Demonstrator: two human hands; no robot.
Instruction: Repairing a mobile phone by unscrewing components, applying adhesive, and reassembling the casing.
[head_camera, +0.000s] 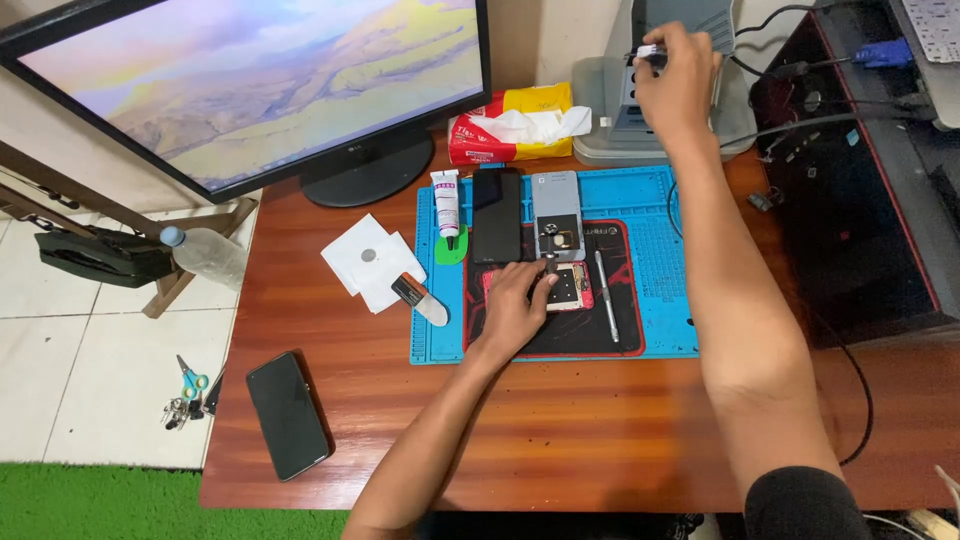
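From the head camera, the person's 2 bare arms reached out over a reddish-brown wooden desk (560, 430). The left hand (515, 305) lay palm down, fingers curled, pressing on a small opened phone body with a pinkish inner plate (572, 287); it rested on the thing rather than closing around it. That phone sat on the dark red-and-black inner pad of a blue silicone repair mat (660, 260), just below a grey phone back shell (556, 215) and a black slab phone (497, 215) lying side by side. A slim silver pen-like tool (606, 295) lay just right of the opened phone.

The right arm stretched far forward, wrist bent, and the right hand (678, 85) pinched a small white piece (647, 52) between its fingertips, over a grey plastic station (625, 110) at the desk's rear.

A white glue tube (445, 200) stood at the mat's left edge. Another black phone (287, 415) lay well apart, near the desk's front-left corner.
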